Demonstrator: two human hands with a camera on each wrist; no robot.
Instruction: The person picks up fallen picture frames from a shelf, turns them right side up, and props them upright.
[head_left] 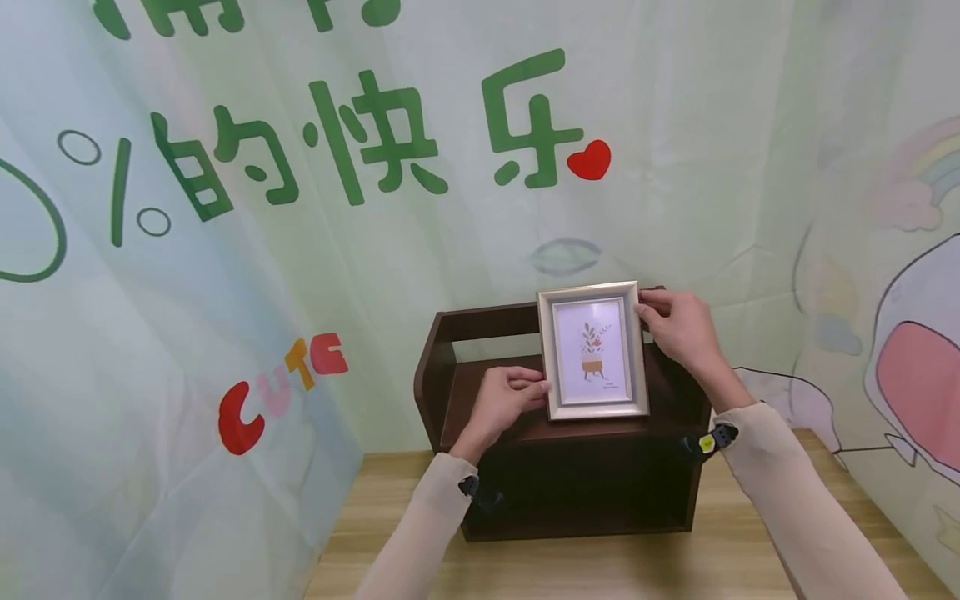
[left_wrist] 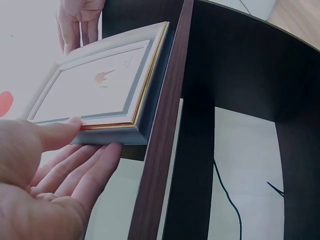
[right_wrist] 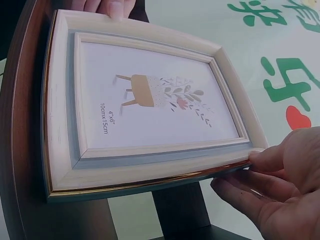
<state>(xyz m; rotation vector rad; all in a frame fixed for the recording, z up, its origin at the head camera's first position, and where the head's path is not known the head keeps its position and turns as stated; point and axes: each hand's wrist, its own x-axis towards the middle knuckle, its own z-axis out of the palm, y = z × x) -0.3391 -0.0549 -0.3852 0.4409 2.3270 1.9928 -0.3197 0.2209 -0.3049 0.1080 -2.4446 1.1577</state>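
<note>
Step in hand: seating picture frame [head_left: 594,350] upright on top of wooden shelf [head_left: 450,379]. My left hand [head_left: 504,402] pinches lower-left edge; my right hand [head_left: 677,323] grips upper-right corner. Next move likely calls for levelling base, then easing grip.

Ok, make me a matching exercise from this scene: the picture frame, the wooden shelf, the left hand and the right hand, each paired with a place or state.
Things:
1. picture frame
2. wooden shelf
3. left hand
4. right hand

Places or states:
A. stands on the light wood table
B. holds the frame's upper right edge
C. upright on the shelf's top board
D. holds the frame's lower left edge

Pairs: 1-C, 2-A, 3-D, 4-B
</note>
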